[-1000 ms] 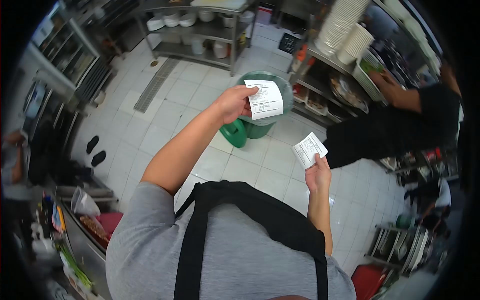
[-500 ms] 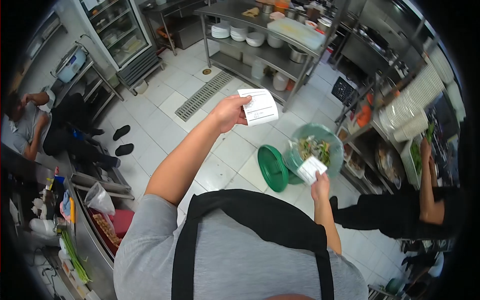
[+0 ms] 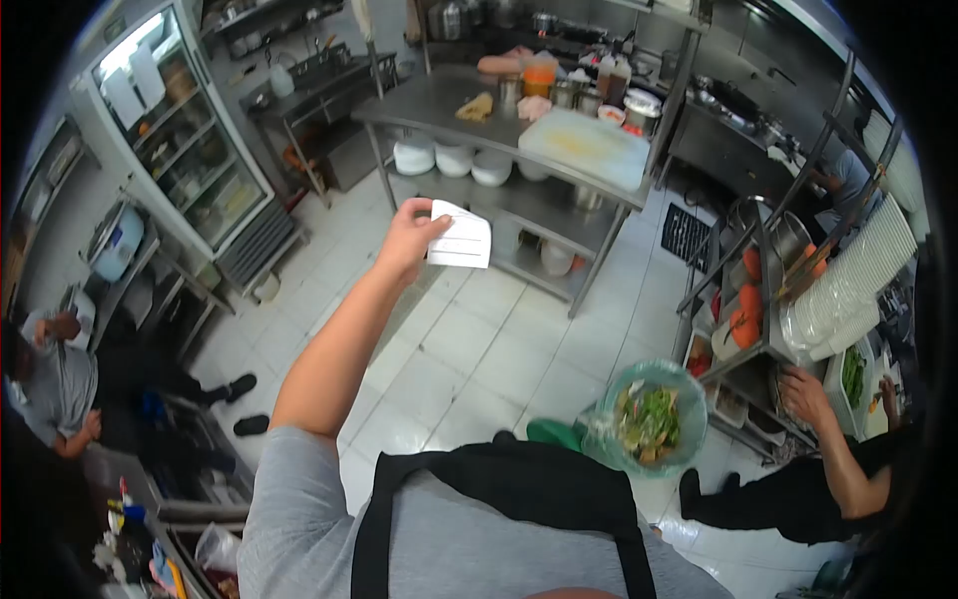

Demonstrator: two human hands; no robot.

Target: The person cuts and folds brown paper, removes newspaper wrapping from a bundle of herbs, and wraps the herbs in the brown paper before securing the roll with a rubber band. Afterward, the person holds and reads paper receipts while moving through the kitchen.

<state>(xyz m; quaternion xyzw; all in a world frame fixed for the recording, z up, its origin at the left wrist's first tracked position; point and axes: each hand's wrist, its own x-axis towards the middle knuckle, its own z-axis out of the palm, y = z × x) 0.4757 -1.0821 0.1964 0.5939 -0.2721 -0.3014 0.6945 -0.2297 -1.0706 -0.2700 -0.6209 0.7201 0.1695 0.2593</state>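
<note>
My left hand [image 3: 407,243] is stretched out ahead of me, with thumb and fingers pinching a white printed paper slip [image 3: 461,238]. The slip's lined face shows, but the writing is too small to read. My right hand is out of view, hidden below or beyond the black apron. To the right of my body stands a green bin [image 3: 697,411] lined with a clear bag, holding vegetable scraps [image 3: 654,424]. Its green lid [image 3: 555,433] leans by the bin, partly covered by the apron.
Ahead stands a steel table [image 3: 419,105] with a cutting board [image 3: 587,148] and bowls on the shelf below. At the right, a person in black [image 3: 778,489] works by a rack with stacked plates [image 3: 848,270]. Another person [image 3: 60,384] sits at the left.
My right hand and the slip it held have left the view. My view has turned up towards the table and moved forward. The left hand still holds its slip.
</note>
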